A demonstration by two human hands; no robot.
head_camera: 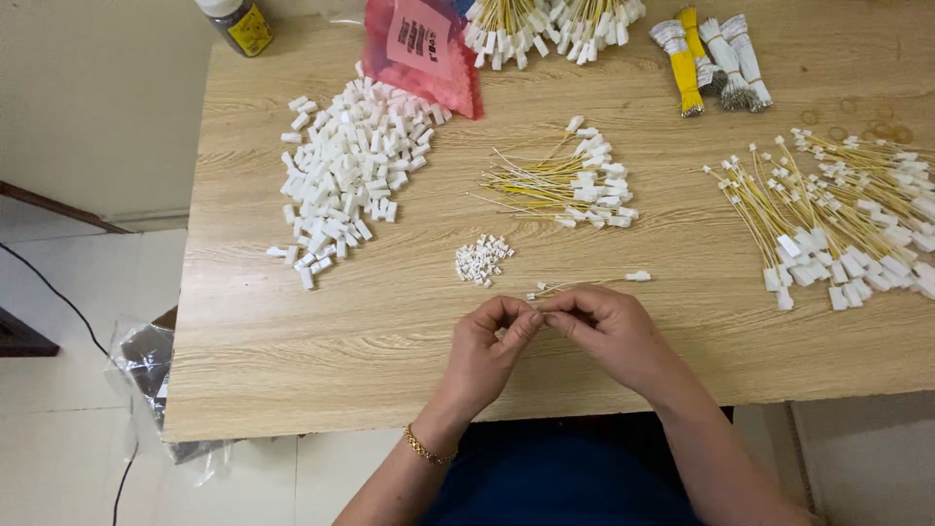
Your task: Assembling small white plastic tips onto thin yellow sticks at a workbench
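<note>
We sit at the desk (292, 351) with both hands close together just above its near edge. Our left hand (492, 341) pinches something small between thumb and fingertips, too small to name for sure, though it looks like one of the little white housings. Our right hand (609, 326) is closed in a narrow grip on the end of a thin yellow wire (584, 284), which runs away from the fingers and lies on the desk with a white plug at its far end.

Just beyond the hands sits a small heap of tiny housings (482, 260). Farther back, in the middle, lies a pile of wires (575, 183) with white plugs. To the right spreads a larger pile (838, 224) of the same kind, fanned out. To the left is a big heap of larger white connectors (346, 170).

As far as we can judge, the work is partway through: the right pile looks like finished pieces and the middle pile like ones waiting, but we cannot tell them apart with certainty. Bundles (716, 58) at the back edge lie tied and untouched, beside a red bag (424, 49).
</note>
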